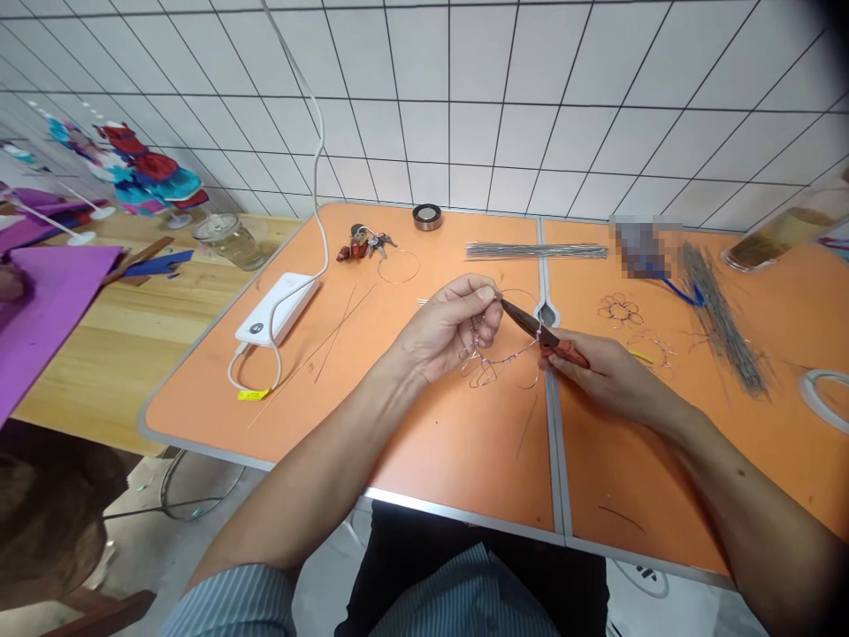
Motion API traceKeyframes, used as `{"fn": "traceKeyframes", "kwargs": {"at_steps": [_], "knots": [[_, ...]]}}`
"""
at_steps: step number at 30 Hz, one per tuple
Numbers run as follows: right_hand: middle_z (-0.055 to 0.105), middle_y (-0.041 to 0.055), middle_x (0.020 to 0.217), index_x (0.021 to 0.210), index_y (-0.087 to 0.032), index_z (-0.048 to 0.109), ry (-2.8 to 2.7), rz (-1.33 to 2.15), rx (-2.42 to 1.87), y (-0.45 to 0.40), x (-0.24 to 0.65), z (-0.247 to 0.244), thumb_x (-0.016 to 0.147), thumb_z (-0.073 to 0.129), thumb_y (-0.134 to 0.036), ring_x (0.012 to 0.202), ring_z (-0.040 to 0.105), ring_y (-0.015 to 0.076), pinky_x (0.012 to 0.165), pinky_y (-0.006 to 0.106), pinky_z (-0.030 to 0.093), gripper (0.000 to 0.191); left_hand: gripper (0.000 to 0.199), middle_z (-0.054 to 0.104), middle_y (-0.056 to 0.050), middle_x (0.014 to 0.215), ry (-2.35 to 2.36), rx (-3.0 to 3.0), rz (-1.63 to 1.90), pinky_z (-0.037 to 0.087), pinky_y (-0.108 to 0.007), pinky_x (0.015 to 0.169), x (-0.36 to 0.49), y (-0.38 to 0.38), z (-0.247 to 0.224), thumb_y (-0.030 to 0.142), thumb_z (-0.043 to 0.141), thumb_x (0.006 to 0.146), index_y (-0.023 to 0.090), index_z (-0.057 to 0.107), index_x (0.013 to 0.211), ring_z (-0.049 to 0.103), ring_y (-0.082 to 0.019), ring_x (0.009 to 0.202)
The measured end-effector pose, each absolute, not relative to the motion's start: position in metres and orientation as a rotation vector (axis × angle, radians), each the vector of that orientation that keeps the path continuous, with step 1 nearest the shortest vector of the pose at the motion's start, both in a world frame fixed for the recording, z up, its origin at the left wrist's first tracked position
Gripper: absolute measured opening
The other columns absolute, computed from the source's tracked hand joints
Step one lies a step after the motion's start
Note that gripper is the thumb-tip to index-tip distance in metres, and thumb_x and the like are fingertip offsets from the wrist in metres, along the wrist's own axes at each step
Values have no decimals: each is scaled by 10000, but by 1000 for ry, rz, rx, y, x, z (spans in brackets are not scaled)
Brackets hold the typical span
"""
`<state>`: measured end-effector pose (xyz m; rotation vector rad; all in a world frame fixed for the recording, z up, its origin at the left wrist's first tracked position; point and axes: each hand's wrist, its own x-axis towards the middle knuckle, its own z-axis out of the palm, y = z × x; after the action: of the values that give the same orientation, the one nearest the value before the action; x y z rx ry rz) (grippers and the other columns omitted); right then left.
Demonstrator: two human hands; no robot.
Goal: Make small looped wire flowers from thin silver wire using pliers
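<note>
My left hand (457, 323) is closed, pinching a thin wire piece between thumb and forefinger. Bent wire loops with small pinkish wraps, a wire ornament (487, 364), hang below the fingers and curve toward the right. My right hand (607, 367) grips the red handles of dark pliers (527, 320). The pliers' tips meet the wire right at the left fingertips. A wire flower shape (620, 309) lies on the orange table (464, 451) beyond my right hand, with another looped wire piece near it.
On the left are a white power bank (277, 310) with a cable, keys (375, 241) and loose wires. A tape roll (427, 217) and wire bundle (537, 251) lie at the back. More wires (722, 318) and a white ring (826, 398) are right. A person's head shows lower left.
</note>
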<state>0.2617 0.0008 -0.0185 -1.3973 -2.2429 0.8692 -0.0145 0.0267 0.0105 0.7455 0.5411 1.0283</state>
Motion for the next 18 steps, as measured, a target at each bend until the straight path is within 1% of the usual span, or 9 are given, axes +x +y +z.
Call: {"fn": "traceKeyframes", "kwargs": {"at_steps": [2, 5, 9, 13, 18], "knots": [[794, 59, 958, 1014, -227, 748, -2196, 1034, -1398, -1, 261, -12, 1076, 572, -581, 889, 722, 255, 778, 356, 551, 400, 165, 669, 11, 651, 543, 757, 1032, 456, -179, 500, -15, 27, 11, 207, 812, 951, 166, 678, 864, 588, -82, 498], [786, 81, 1013, 1005, -226, 735, -2181, 1176, -1365, -3, 259, -4, 1076, 566, -643, 953, 717, 267, 848, 384, 548, 456, 193, 665, 20, 652, 576, 772, 1025, 451, -183, 500, -16, 27, 13, 227, 825, 952, 175, 661, 866, 578, -80, 492], [781, 89, 1068, 990, -235, 729, -2195, 1242, -1323, -4, 258, 0, 1079, 563, -666, 992, 713, 269, 859, 383, 548, 471, 207, 664, 18, 646, 591, 803, 1022, 453, -188, 511, -16, 26, 14, 238, 830, 952, 177, 651, 866, 576, -81, 500], [774, 86, 1066, 991, -230, 755, -2189, 1279, -1337, -4, 260, -1, 1063, 587, -687, 971, 698, 263, 842, 376, 535, 492, 207, 678, 8, 652, 545, 846, 1035, 467, -190, 527, -17, 27, 13, 240, 840, 936, 173, 657, 866, 579, -83, 515], [775, 94, 1112, 1018, -214, 787, -2138, 1400, -1332, -4, 263, 1, 1015, 656, -722, 958, 675, 258, 833, 365, 501, 524, 293, 687, 10, 655, 472, 896, 995, 465, -200, 512, -19, 30, 8, 325, 918, 867, 176, 666, 891, 586, -95, 516]]}}
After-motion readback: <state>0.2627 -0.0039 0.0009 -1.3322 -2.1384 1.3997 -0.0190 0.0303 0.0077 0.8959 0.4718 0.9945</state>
